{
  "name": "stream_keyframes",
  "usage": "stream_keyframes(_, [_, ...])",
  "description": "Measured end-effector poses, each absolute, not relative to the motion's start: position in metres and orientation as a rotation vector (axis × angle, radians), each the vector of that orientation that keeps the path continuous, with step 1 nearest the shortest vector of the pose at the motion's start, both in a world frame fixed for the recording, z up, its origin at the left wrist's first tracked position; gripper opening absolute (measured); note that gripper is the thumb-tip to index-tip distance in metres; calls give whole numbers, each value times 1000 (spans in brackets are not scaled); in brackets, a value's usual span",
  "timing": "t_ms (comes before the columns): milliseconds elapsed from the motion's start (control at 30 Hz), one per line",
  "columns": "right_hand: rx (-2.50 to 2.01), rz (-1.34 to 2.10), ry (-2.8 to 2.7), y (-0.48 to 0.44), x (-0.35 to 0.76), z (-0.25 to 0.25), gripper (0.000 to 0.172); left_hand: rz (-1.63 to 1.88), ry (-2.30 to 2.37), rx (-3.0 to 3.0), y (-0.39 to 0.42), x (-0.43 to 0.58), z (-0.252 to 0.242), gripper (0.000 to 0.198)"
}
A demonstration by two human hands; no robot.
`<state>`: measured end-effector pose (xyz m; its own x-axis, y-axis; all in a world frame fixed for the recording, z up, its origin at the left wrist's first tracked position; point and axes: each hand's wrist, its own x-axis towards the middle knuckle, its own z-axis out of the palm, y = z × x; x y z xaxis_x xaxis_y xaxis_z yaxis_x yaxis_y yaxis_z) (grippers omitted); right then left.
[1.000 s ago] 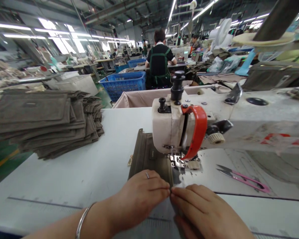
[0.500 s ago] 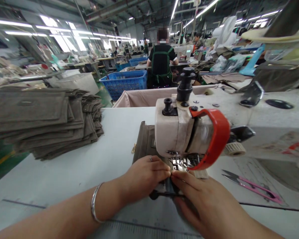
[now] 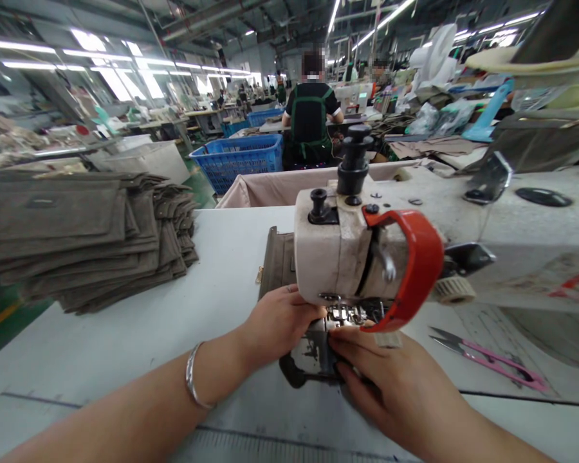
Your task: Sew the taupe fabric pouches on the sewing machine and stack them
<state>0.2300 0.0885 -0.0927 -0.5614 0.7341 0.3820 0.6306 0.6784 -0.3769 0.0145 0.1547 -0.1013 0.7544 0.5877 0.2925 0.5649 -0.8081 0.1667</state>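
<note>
A grey-brown fabric piece point(image 3: 277, 260) with a small metal zipper pull at its left edge lies on the table, passing under the head of the white sewing machine point(image 3: 321, 257). My left hand point(image 3: 275, 325) is closed on its near part, fingertips close to the presser foot point(image 3: 340, 313). My right hand point(image 3: 390, 370) lies just right of the metal plate point(image 3: 313, 354) in front of the needle, fingers stretched forward and thumb apart below. No cloth shows in it. The machine head hides part of the fabric and the needle area.
Pink thread snips point(image 3: 502, 363) lie right of my right hand. A tall stack of grey-brown fabric pieces point(image 3: 87, 238) stands at the left. A red finger guard point(image 3: 424, 270) juts from the machine. Beyond are a blue basket point(image 3: 241, 161) and a seated person point(image 3: 311, 116).
The fabric piece has moved away from me, under the machine head. My left hand has slid forward with it and parted from my right hand. More of the metal plate shows.
</note>
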Motion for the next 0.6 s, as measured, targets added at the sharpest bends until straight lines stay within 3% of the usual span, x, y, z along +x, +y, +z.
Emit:
stream_keyframes(267, [-1063,351,-2377,90,232,-92,26,531,1042,2851,152,15,-89,19])
stream_keyframes(400, [-1026,388,-2365,90,236,-95,28,325,1274,2712,129,12,-69,19])
stream_keyframes(500, [-1010,378,-2353,90,237,-98,33,139,1196,2605,101,13,-54,28])
stream_keyframes(600, [-1014,368,-2372,90,238,-99,37,185,1078,2661,76,14,-50,43])
